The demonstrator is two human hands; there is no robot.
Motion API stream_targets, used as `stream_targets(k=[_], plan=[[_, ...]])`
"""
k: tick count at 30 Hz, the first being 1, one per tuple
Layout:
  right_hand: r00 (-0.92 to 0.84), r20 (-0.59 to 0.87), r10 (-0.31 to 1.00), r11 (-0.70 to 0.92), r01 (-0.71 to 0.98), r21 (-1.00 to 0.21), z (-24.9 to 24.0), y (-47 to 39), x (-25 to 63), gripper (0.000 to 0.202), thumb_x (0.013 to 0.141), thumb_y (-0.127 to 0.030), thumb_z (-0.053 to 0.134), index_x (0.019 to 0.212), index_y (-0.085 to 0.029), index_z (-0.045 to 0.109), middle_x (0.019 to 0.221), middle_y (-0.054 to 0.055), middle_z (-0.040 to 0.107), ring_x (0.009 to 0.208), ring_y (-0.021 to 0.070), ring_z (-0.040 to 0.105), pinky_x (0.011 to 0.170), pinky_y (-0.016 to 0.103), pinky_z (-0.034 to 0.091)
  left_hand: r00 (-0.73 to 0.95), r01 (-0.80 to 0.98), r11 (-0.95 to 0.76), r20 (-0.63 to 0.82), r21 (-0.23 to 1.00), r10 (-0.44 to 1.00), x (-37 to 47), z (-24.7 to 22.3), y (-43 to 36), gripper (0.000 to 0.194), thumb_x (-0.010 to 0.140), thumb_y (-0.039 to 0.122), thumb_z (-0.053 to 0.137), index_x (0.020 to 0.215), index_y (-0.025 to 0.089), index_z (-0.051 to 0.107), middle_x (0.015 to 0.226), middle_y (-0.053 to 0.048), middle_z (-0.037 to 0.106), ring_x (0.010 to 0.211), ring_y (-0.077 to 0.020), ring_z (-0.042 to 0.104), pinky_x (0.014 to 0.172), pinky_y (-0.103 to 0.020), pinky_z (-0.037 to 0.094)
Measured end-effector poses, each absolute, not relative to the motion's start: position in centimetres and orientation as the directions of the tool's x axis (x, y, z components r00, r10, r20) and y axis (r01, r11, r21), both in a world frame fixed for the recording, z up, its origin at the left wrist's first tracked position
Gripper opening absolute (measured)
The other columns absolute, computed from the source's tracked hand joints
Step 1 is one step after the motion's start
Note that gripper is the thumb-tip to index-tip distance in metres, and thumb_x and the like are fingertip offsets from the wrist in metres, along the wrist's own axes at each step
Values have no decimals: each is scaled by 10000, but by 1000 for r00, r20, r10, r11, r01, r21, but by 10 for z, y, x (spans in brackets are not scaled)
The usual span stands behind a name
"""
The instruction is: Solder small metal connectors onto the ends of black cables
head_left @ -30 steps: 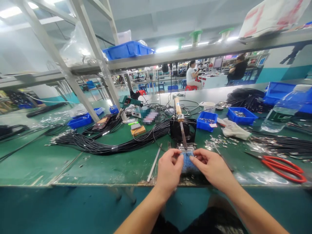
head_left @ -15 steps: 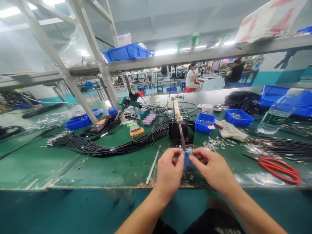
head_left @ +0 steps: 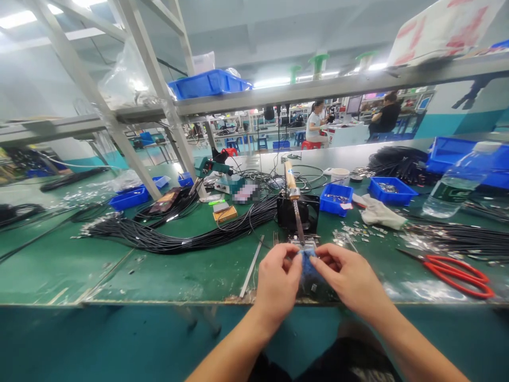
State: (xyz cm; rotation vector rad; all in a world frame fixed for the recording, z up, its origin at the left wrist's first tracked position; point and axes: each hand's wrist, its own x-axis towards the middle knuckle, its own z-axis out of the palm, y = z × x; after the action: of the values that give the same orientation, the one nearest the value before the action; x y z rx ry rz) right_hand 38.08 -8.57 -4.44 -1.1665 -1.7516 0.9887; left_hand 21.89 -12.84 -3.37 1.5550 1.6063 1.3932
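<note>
Between my hands is a small blue piece that looks like cloth [head_left: 308, 263], just below and in front of the tip of a soldering iron [head_left: 292, 185]. My left hand [head_left: 279, 276] pinches its left side between thumb and fingers. On its right side my right hand [head_left: 348, 270] has a similar pinch, with the other fingers curled. The iron has a wooden handle and stands slanted, its dark shaft pointing down towards the cloth. Behind it sits a black fan [head_left: 308, 215]. Anything small inside the cloth is hidden by my fingers.
Red-handled scissors [head_left: 457, 273] lie at right, near a water bottle [head_left: 455, 185] and a white glove [head_left: 382, 212]. Small metal parts [head_left: 358, 232] are scattered behind my right hand. A black cable bundle [head_left: 178, 239] and a metal strip [head_left: 252, 267] lie left. Blue bins [head_left: 392, 192] stand farther back.
My hands and the cloth have dropped very slightly from the iron's tip, and more of the metal behind the cloth shows. Both pinches stay the same. The view has shifted a little.
</note>
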Motion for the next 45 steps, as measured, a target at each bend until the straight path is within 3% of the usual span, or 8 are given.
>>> stream_targets(k=[8, 16, 25, 33, 40, 43, 45], plan=[[-238, 205, 949, 282, 362, -889, -39, -82, 380, 215, 909, -402, 657, 950, -200, 720, 795, 9, 727, 708, 170, 662, 668, 293, 512, -235, 403, -178, 290, 898, 928, 217, -33, -125, 170, 926, 306, 624, 1010, 199, 726, 891, -41, 745, 613, -139, 615, 549, -233, 448], [-292, 142, 946, 249, 371, -895, -56, -74, 382, 245, 971, -398, 664, 948, -155, 682, 784, -16, 675, 682, 126, 647, 668, 291, 547, -246, 385, -144, 252, 911, 936, 212, -44, -122, 146, 892, 318, 657, 934, 198, 729, 605, 28, 628, 485, -128, 518, 490, -233, 382], [-254, 185, 949, 271, 366, -890, -42, -92, 380, 245, 912, -450, 640, 933, -220, 722, 761, 1, 723, 679, 172, 653, 630, 282, 512, -200, 411, -164, 264, 897, 943, 218, -31, -131, 133, 930, 285, 625, 970, 197, 716, 912, -39, 735, 671, -148, 629, 601, -240, 473], [-224, 176, 959, 255, 402, -880, -41, -81, 380, 273, 865, -487, 633, 905, -230, 716, 768, 24, 732, 694, 210, 661, 655, 309, 505, -209, 452, -151, 269, 879, 940, 218, -29, -125, 147, 943, 283, 602, 999, 195, 705, 934, -45, 740, 656, -146, 621, 579, -239, 461], [-301, 70, 951, 184, 371, -910, -47, -88, 400, 392, 828, -590, 656, 870, -210, 740, 731, 35, 738, 668, 198, 670, 576, 264, 513, -190, 526, -96, 226, 845, 955, 205, -41, -146, 167, 946, 302, 615, 1052, 215, 710, 893, -12, 740, 577, -124, 566, 600, -247, 463], [-225, 34, 974, 124, 401, -907, -41, -81, 426, 443, 777, -614, 702, 882, -188, 759, 716, 47, 745, 640, 198, 676, 532, 253, 497, -210, 570, -68, 225, 819, 951, 185, -38, -167, 202, 960, 358, 614, 1088, 234, 709, 875, -3, 738, 591, -133, 570, 631, -253, 474], [-116, 33, 993, 79, 422, -903, -36, -70, 444, 483, 756, -620, 709, 931, -173, 761, 785, 71, 778, 679, 215, 708, 567, 265, 520, -234, 602, -48, 234, 797, 943, 168, -35, -181, 223, 974, 417, 594, 974, 235, 723, 802, 1, 717, 625, -150, 596, 639, -251, 478]])
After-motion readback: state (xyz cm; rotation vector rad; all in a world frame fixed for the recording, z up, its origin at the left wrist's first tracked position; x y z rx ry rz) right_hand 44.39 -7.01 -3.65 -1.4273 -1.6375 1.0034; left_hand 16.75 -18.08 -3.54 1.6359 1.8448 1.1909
